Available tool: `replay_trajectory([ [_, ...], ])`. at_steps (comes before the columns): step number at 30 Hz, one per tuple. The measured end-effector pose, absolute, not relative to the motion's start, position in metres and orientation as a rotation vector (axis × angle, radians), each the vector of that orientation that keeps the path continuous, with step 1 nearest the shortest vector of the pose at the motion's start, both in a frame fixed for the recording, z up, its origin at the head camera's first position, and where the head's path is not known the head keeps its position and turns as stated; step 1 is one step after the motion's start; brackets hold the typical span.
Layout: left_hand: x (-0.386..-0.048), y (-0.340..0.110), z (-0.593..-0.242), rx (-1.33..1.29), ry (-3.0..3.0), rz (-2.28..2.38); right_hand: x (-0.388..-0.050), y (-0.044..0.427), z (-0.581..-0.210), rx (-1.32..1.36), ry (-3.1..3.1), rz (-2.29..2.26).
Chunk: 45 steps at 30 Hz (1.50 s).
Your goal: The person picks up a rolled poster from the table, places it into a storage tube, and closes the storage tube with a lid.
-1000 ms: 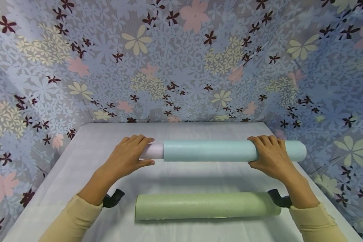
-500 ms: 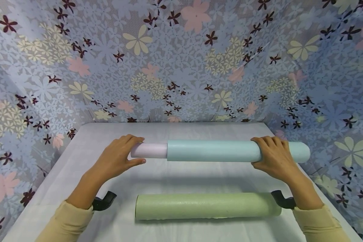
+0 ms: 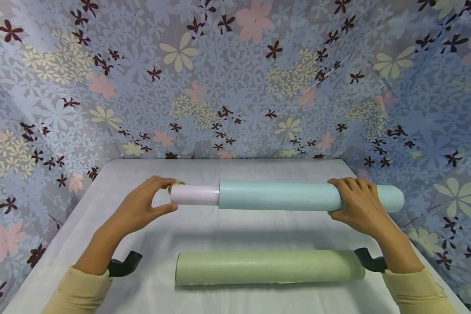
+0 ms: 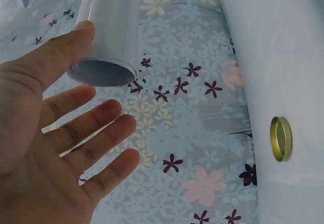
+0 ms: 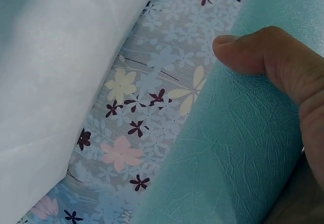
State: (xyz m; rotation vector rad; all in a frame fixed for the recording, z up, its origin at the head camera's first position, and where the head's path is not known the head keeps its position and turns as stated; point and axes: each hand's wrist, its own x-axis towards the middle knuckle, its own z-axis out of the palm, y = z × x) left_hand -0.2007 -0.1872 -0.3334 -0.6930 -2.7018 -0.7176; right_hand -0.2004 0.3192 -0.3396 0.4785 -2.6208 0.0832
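A long light blue tube [image 3: 278,195], its surface finely creased in the right wrist view, is held level above the table. My right hand [image 3: 359,205] grips it near its right end, thumb on the near side. A narrower pale lilac tube [image 3: 196,195] sticks out of its left end; the left wrist view shows this tube's hollow open end [image 4: 104,73]. My left hand [image 3: 139,205] is at that end, thumb and fingers spread apart around the rim. Whether the thumb touches the rim I cannot tell. A gold ring-shaped piece [image 4: 281,139] lies on the white surface.
A pale green tube [image 3: 271,267] lies across the white-covered table [image 3: 235,301] in front of the held tubes. Flower-patterned cloth [image 3: 235,87] hangs behind and at both sides. A black wrist mount [image 3: 125,264] juts from each forearm.
My left hand has slid left along the lilac tube to its end, uncovering more of it. The gold ring has come into view. My right hand and the blue tube have shifted slightly right.
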Motion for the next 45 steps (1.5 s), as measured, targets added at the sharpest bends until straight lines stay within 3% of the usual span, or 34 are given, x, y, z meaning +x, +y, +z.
replay_trajectory([
  [45,-0.208,-0.19,-0.367,-0.714,-2.472,-1.52,-0.199,0.32,-0.34,0.492,-2.611,0.092],
])
